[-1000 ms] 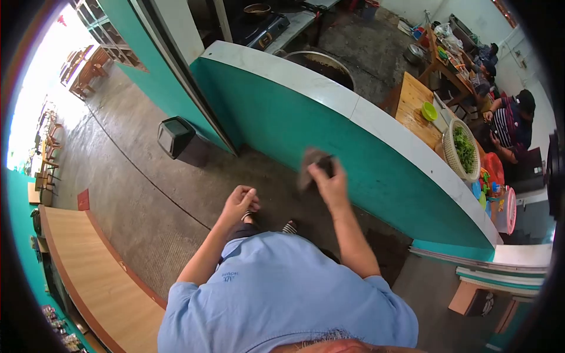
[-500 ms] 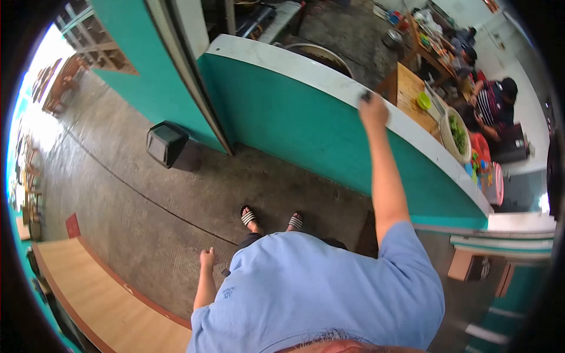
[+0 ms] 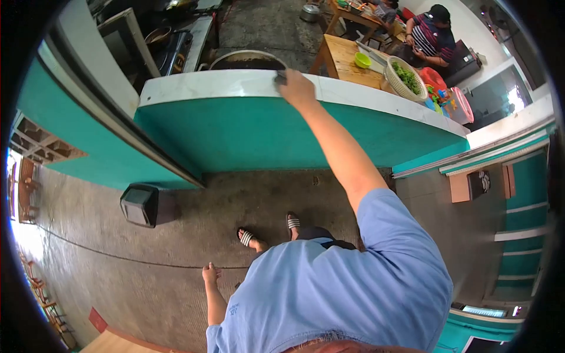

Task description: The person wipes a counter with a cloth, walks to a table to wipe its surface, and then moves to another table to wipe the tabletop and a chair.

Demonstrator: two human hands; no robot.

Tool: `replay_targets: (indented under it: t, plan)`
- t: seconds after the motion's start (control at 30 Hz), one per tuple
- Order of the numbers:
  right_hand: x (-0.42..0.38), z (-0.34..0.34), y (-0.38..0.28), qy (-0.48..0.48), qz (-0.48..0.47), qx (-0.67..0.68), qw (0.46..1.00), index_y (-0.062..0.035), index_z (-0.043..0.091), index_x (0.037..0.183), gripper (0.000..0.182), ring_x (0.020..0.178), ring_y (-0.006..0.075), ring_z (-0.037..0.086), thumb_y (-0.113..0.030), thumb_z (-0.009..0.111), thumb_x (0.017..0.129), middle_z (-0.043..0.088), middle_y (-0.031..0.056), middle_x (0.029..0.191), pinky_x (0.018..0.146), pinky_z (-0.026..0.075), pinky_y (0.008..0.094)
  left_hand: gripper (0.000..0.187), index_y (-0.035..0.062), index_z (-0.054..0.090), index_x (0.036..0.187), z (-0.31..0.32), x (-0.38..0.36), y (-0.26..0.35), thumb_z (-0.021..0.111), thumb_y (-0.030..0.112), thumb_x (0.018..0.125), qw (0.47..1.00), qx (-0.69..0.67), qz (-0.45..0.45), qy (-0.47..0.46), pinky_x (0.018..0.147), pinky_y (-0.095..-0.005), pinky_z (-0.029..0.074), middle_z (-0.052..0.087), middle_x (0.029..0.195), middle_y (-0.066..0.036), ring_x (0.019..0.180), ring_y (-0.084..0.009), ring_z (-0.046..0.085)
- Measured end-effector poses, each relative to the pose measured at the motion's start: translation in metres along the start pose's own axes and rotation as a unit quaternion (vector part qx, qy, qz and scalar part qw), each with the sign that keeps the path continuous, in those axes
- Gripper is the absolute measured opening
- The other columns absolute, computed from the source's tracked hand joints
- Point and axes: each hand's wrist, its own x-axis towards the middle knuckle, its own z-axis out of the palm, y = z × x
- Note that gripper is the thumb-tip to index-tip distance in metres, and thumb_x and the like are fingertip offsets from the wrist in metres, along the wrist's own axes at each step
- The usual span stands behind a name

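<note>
My right hand [image 3: 297, 89] reaches out to the white tiled top [image 3: 229, 84] of a low green wall [image 3: 259, 129]. Its fingers are closed around a small dark object [image 3: 281, 77], which appears to rest against the ledge; blur hides its exact kind. Down by my left side, my left hand [image 3: 210, 273] hangs over the floor with nothing in it, fingers loosely bent and a little apart. Just behind the ledge stands a large round pot [image 3: 250, 57], near my right hand.
Beyond the wall, a wooden table [image 3: 338, 59] bears a lime-green bowl [image 3: 362, 60] and a basket of leafy greens [image 3: 406, 79]. A person in a striped shirt [image 3: 432, 36] sits behind it. A dark lidded bin [image 3: 140, 206] stands on the floor at left.
The view has turned and shifted rightward along the wall's surroundings. My right hand stays on the white ledge with the dark object, now nearer the pot. The left hand's fingers have loosened slightly.
</note>
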Motion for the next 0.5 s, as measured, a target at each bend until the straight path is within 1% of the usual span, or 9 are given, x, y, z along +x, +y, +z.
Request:
replay_targets:
  t: [0.07,0.13,0.2,0.27,0.33,0.37,0.4,0.47,0.5]
  plan:
    - [-0.006,-0.025,0.058,-0.001,0.027,-0.031,0.999,-0.0082,0.063,0.113,0.041,0.104,0.0371,0.066,-0.041,0.065,0.089,0.068,0.0173,0.110,0.088,0.052,0.0492,0.038,-0.0044,0.056,0.117,-0.001,0.005,0.016,0.057,0.031,0.103,1.000,0.026,0.006,0.017,0.048,-0.0322,0.053,0.068,0.085,-0.013,0.062,-0.0193,0.068]
    - [-0.012,-0.040,0.120,0.013,0.070,-0.051,0.996,-0.0084,0.064,0.114,0.041,0.103,0.0377,0.066,-0.041,0.065,0.089,0.068,0.0174,0.110,0.087,0.053,0.0496,0.037,-0.0043,0.056,0.117,0.000,0.003,0.027,0.056,0.030,0.103,0.999,0.026,0.013,0.022,0.046,-0.0322,0.053,0.068,0.084,-0.012,0.062,-0.0193,0.067]
    - [-0.024,-0.064,0.174,0.032,0.124,-0.083,0.988,-0.0086,0.064,0.113,0.040,0.102,0.0388,0.067,-0.041,0.066,0.089,0.069,0.0174,0.110,0.086,0.054,0.0507,0.037,-0.0045,0.056,0.116,0.000,0.003,0.027,0.057,0.030,0.103,0.999,-0.002,0.015,0.038,0.045,-0.0320,0.052,0.068,0.084,-0.012,0.061,-0.0193,0.067]
    - [-0.033,-0.078,0.239,0.034,0.165,-0.111,0.979,-0.0091,0.063,0.115,0.040,0.100,0.0396,0.067,-0.040,0.067,0.089,0.068,0.0180,0.109,0.084,0.054,0.0519,0.037,-0.0047,0.057,0.112,0.012,-0.014,0.025,0.056,0.031,0.103,0.998,-0.002,0.035,0.052,0.045,-0.0318,0.052,0.068,0.082,-0.012,0.060,-0.0200,0.067]
    - [-0.055,-0.104,0.277,0.040,0.209,-0.136,0.968,-0.0093,0.061,0.117,0.040,0.098,0.0399,0.067,-0.036,0.070,0.089,0.068,0.0187,0.106,0.080,0.055,0.0518,0.035,-0.0037,0.058,0.107,0.022,-0.025,0.015,0.056,0.030,0.102,0.998,0.026,0.037,0.050,0.045,-0.0326,0.053,0.068,0.077,-0.012,0.061,-0.0215,0.068]
    - [-0.070,-0.112,0.294,0.056,0.195,-0.128,0.971,-0.0088,0.060,0.118,0.039,0.097,0.0401,0.067,-0.033,0.070,0.089,0.067,0.0191,0.106,0.079,0.055,0.0517,0.035,-0.0046,0.061,0.101,0.034,-0.046,0.013,0.056,0.030,0.101,0.984,0.138,0.100,0.044,0.048,-0.0352,0.055,0.069,0.076,-0.014,0.061,-0.0223,0.068]
    - [-0.086,-0.120,0.310,0.074,0.181,-0.123,0.973,-0.0083,0.059,0.119,0.038,0.096,0.0403,0.067,-0.029,0.071,0.089,0.067,0.0194,0.105,0.078,0.055,0.0516,0.036,-0.0046,0.062,0.099,0.046,-0.056,0.008,0.056,0.031,0.100,0.967,0.211,0.139,0.037,0.049,-0.0358,0.055,0.069,0.076,-0.014,0.061,-0.0224,0.068]
    - [-0.124,-0.124,0.339,0.152,0.099,-0.093,0.979,-0.0068,0.059,0.118,0.035,0.095,0.0410,0.066,-0.025,0.070,0.090,0.066,0.0201,0.105,0.077,0.055,0.0518,0.036,-0.0046,0.063,0.095,0.069,-0.069,-0.006,0.056,0.031,0.099,0.944,0.288,0.162,0.022,0.052,-0.0369,0.055,0.070,0.075,-0.015,0.061,-0.0228,0.069]
    - [-0.145,-0.133,0.343,0.150,0.094,-0.083,0.981,-0.0059,0.058,0.118,0.035,0.095,0.0410,0.066,-0.025,0.070,0.090,0.066,0.0203,0.105,0.077,0.055,0.0516,0.037,-0.0045,0.064,0.092,0.082,-0.074,-0.013,0.056,0.031,0.099,0.938,0.308,0.159,0.017,0.053,-0.0374,0.055,0.070,0.074,-0.016,0.061,-0.0230,0.069]
